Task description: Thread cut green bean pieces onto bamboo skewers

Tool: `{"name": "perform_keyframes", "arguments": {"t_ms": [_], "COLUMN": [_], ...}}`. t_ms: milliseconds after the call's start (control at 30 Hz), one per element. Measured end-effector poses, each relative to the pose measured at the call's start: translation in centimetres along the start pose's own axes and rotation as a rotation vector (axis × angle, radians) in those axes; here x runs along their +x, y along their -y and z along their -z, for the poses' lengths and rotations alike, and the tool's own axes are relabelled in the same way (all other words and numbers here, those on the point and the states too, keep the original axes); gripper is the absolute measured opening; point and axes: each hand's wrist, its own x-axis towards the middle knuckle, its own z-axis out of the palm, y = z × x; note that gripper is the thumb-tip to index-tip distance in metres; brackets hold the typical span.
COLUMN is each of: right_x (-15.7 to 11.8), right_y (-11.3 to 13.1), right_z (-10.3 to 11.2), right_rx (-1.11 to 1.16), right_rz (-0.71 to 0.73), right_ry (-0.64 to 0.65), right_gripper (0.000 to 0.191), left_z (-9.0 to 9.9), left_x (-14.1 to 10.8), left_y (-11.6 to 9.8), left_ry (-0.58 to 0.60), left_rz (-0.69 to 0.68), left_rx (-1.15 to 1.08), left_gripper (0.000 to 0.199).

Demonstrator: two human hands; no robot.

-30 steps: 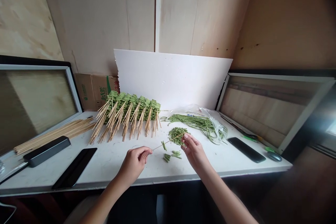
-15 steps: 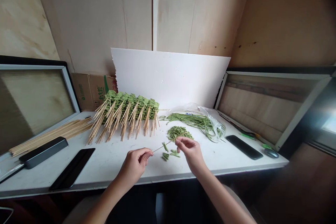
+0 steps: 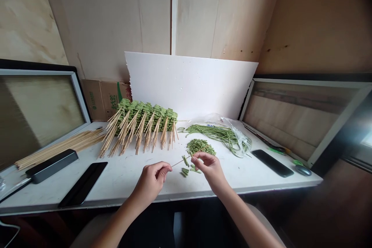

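My left hand (image 3: 155, 178) is closed round a thin bamboo skewer (image 3: 178, 162) that points right toward my right hand (image 3: 209, 168). My right thumb and forefinger pinch a small piece of long bean at the skewer's tip; the fingers hide most of it. At the skewer, close to that tip, is another cut bean piece (image 3: 185, 160). Under the hands, a few short bean pieces (image 3: 185, 172) lie on the white table (image 3: 226, 180). Just beyond my right hand is a heap of cut bean pieces (image 3: 200, 146).
Stacked bean skewers (image 3: 145, 120) stand at back left, sticks toward me. Loose bamboo skewers (image 3: 64, 147), a dark box (image 3: 52, 165) and a black phone (image 3: 84, 184) are left. Uncut long beans (image 3: 215, 132) in plastic, another phone (image 3: 272, 162) and a mouse (image 3: 302, 169) are right.
My right hand has come slightly closer to my left along the skewer. The whole view has shifted a little; the things on the table stay in place.
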Motion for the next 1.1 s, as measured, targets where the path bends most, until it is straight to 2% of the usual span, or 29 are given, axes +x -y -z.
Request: {"name": "perform_keyframes", "arguments": {"t_ms": [167, 367, 700, 800, 967, 1100], "right_x": [0.5, 1.3, 1.9, 1.8, 1.6, 1.5], "right_y": [-0.4, 0.0, 1.0, 1.1, 1.1, 1.0], "right_z": [0.4, 1.8, 3.1, 3.0, 2.4, 2.4], "right_rx": [0.025, 0.381, 0.621, 0.612, 0.467, 0.345], "right_rz": [-0.045, -0.143, -0.186, -0.170, -0.119, -0.095], "right_ry": [-0.030, -0.090, -0.068, -0.071, -0.125, -0.163], "right_gripper": [0.031, 0.024, 0.031, 0.030, 0.026, 0.031], "left_z": [0.4, 0.6, 0.6, 0.6, 0.5, 0.5], "left_x": [0.2, 0.3, 0.4, 0.3, 0.2, 0.3], "left_y": [0.4, 0.3, 0.4, 0.5, 0.5, 0.5], "left_ry": [-0.010, -0.013, -0.025, -0.016, 0.000, 0.005], "left_rz": [0.015, 0.019, 0.044, 0.046, 0.042, 0.041], "left_rx": [-0.025, -0.035, -0.007, -0.013, -0.019, -0.017], "left_gripper": [0.040, 0.040, 0.041, 0.041, 0.043, 0.042]}}
